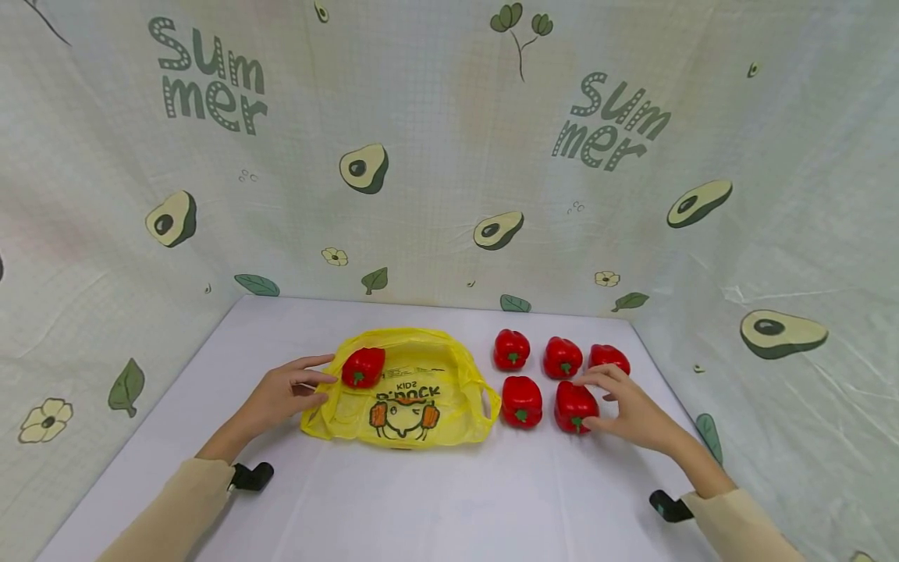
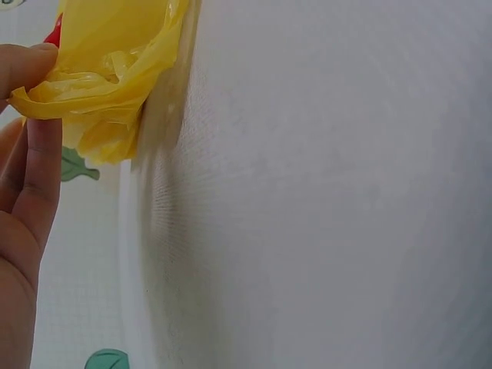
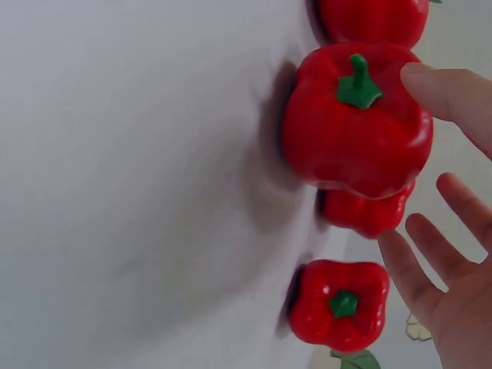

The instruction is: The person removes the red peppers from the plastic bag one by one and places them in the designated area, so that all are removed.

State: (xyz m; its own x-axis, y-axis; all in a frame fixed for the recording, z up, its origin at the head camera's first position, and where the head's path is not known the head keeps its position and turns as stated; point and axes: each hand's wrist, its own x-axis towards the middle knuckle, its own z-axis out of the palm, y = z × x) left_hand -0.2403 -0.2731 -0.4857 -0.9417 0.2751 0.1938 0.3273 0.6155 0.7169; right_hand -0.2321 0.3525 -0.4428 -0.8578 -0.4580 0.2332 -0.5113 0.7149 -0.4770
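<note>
A yellow plastic bag with a printed cartoon face lies on the table, its mouth spread. One red bell pepper with a green stem is in its left part. My left hand pinches the bag's left edge between thumb and fingers; the left wrist view shows the thumb over the yellow film. At the right, my right hand is beside the front-right bell pepper. Its thumb overlaps that pepper in the right wrist view, and the fingers are spread and relaxed.
More red bell peppers stand on the white table: one front pepper near the bag's handle, and a back row with a left pepper, a middle pepper and a right pepper. A printed cloth rises behind and at both sides.
</note>
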